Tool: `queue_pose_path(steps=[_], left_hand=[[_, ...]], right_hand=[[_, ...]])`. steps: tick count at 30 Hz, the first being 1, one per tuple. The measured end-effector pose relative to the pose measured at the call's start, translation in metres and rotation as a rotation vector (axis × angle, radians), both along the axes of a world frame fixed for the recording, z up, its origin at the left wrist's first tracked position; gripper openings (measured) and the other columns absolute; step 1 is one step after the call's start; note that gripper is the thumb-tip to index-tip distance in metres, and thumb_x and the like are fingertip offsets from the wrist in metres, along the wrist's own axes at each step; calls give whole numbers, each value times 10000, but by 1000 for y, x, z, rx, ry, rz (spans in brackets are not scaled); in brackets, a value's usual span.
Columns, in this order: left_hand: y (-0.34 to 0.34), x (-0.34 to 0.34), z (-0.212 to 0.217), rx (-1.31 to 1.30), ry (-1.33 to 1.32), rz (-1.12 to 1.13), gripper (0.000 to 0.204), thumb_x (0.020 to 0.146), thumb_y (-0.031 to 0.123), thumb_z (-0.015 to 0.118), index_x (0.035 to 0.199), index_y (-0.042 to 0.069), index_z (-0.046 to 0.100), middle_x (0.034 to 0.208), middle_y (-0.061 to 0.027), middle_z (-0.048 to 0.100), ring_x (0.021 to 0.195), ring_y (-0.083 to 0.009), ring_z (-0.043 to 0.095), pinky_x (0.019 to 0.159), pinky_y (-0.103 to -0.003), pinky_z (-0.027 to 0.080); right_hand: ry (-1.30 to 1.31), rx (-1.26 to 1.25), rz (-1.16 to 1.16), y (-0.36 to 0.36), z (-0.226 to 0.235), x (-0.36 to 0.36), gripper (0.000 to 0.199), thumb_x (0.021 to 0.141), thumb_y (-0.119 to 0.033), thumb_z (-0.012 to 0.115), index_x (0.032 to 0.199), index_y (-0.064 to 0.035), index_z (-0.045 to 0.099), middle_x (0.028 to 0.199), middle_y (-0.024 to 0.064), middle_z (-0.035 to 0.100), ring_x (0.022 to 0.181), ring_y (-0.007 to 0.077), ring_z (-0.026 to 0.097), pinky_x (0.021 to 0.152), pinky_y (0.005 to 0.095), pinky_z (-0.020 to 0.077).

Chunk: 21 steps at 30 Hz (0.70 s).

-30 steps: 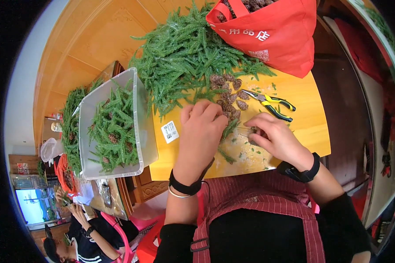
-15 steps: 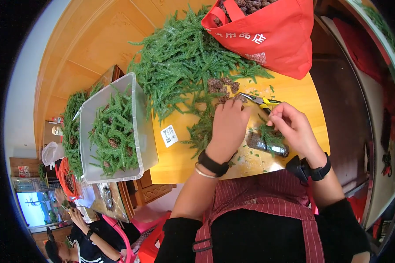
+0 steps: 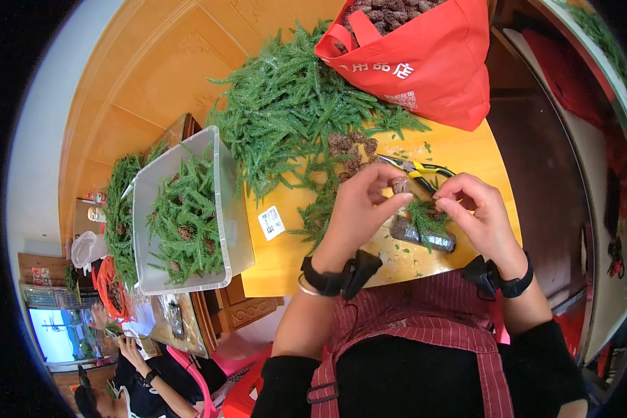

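Note:
My left hand point(image 3: 361, 205) pinches a small brown pine cone point(image 3: 399, 185) between thumb and fingers. Close by on the right, my right hand point(image 3: 479, 212) has thumb and fingertips closed on the stem end of a green artificial pine sprig point(image 3: 425, 214). The sprig hangs over a dark, shiny wrapped roll point(image 3: 435, 240) lying on the table. Yellow-and-black pliers point(image 3: 425, 168) lie just beyond both hands. Left of the pliers sits a little cluster of loose pine cones point(image 3: 348, 146), and loose green sprigs point(image 3: 315, 221) lie beside my left wrist.
A big heap of green sprigs point(image 3: 279, 104) covers the table's far left. Behind it stands a red bag point(image 3: 425, 70) of pine cones. A clear plastic bin point(image 3: 224, 209) of finished-looking sprigs stands left, near a white label point(image 3: 271, 223). Another person point(image 3: 160, 383) works at lower left.
My left hand has come back from the cone cluster toward me, now with a pine cone in its fingers. The right hand stays pinched on the sprig, shifted slightly right and nearer.

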State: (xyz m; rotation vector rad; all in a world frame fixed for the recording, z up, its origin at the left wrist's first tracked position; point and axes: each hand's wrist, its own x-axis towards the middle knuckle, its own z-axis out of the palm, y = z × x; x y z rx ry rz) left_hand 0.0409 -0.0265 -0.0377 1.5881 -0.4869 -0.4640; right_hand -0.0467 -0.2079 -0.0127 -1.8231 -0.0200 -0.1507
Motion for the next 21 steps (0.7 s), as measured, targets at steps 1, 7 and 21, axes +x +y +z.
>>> queue_pose_path(steps=[1, 7, 21], left_hand=[[5, -5, 6, 0, -4, 4, 255, 758, -58, 622, 991, -1, 536, 939, -76, 597, 888, -200, 617, 754, -265, 499], [23, -24, 16, -254, 159, 10, 342, 736, -106, 624, 1046, -16, 511, 953, -78, 591, 868, -192, 623, 756, -286, 527], [24, -38, 11, -440, 109, 39, 395, 695, -123, 663, 1022, 6, 481, 933, -81, 579, 863, -200, 624, 750, -305, 533]], right_hand=[[-89, -76, 1, 3, 3, 0, 61, 810, -15, 584, 862, 13, 571, 787, 34, 549, 723, 97, 547, 618, 206, 447], [-235, -211, 50, 20, 13, 1, 82, 742, 20, 634, 820, 10, 613, 788, 75, 558, 688, 144, 567, 593, 229, 452], [-409, -379, -13, 37, 14, 1, 106, 713, 27, 657, 798, -2, 601, 775, 83, 573, 627, 163, 573, 536, 250, 453]])
